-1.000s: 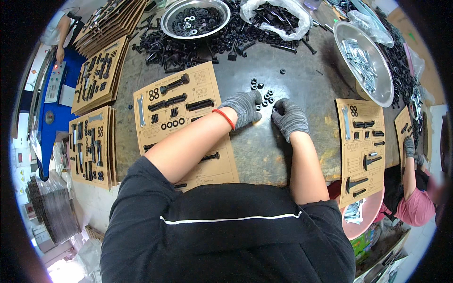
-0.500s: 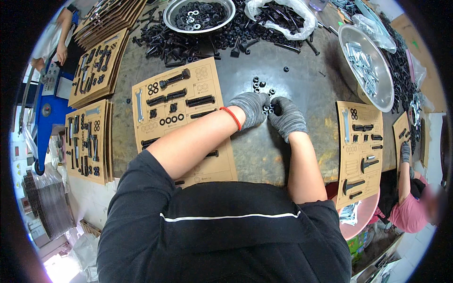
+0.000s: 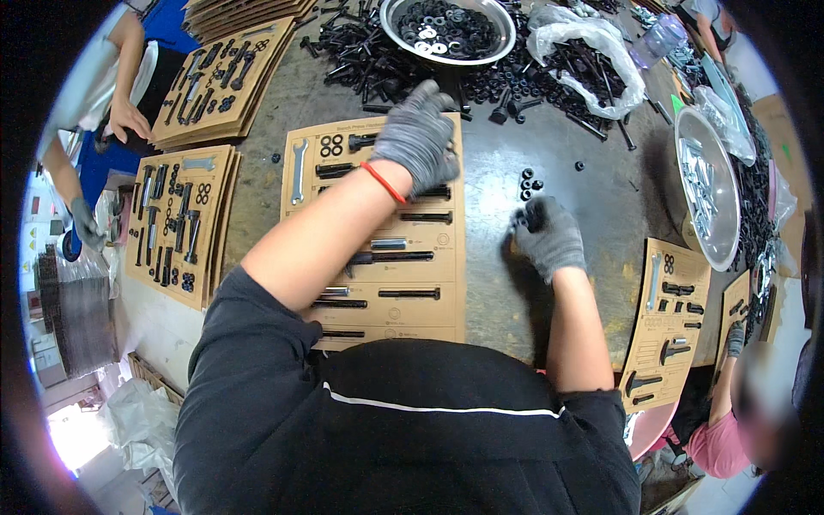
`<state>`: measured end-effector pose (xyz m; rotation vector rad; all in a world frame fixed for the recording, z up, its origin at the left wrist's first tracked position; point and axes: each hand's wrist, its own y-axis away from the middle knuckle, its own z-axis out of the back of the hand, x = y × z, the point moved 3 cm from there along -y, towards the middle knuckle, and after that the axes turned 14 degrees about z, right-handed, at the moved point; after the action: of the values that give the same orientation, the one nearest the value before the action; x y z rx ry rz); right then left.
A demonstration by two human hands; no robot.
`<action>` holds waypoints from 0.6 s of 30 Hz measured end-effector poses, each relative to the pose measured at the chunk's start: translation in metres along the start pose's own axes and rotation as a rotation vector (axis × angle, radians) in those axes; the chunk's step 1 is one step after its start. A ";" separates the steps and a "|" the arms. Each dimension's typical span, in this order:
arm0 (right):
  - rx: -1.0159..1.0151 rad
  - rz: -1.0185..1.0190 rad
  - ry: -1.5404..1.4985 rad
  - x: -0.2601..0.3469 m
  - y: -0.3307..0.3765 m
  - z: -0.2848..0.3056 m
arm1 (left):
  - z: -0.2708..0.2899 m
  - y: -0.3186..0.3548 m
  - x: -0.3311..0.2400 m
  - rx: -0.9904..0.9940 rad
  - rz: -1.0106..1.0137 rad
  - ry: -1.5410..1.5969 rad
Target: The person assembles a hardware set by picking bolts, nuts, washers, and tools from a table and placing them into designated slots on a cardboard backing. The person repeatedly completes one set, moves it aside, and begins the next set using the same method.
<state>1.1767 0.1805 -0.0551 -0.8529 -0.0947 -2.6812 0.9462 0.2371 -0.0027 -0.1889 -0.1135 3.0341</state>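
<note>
My left hand (image 3: 415, 142), in a grey knitted glove below a red wristband, is over the upper right part of a brown cardboard sheet (image 3: 296, 249). Its fingers are blurred and what lies under them is hidden, so I cannot tell if it holds anything. The sheet carries black bolts (image 3: 426, 218), black rings (image 3: 331, 145) and a silver wrench (image 3: 299, 172). To the right of the sheet, my gloved right hand (image 3: 554, 239) rests low over the table with fingers curled in. Small dark pieces show at its fingertips, beside several black nuts (image 3: 527, 184).
A metal bowl of washers (image 3: 506, 43) and heaps of black bolts (image 3: 352, 64) lie at the back. Filled cardboard sheets (image 3: 225, 172) are stacked left, near another person's hand (image 3: 129, 120). On the right stand a tilted steel bowl (image 3: 731, 206) and another filled sheet (image 3: 639, 343).
My left hand has left the nuts and moved up and left over the cardboard sheet. My right hand stays by the nuts, now alone. The whole view has shifted, and a person at left has come closer.
</note>
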 end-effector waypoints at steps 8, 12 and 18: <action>0.334 0.111 0.130 0.062 -0.139 -0.061 | -0.024 -0.021 0.043 0.010 0.072 -0.122; 0.332 0.220 0.114 0.064 -0.153 -0.072 | -0.025 -0.022 0.045 0.019 0.055 -0.109; -0.120 0.153 -0.118 0.037 -0.075 -0.004 | -0.019 -0.002 0.019 -0.013 -0.094 0.373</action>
<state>1.1212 0.2402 -0.0347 -1.0114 0.1015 -2.5135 0.9302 0.2424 -0.0240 -0.7209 -0.1082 2.8455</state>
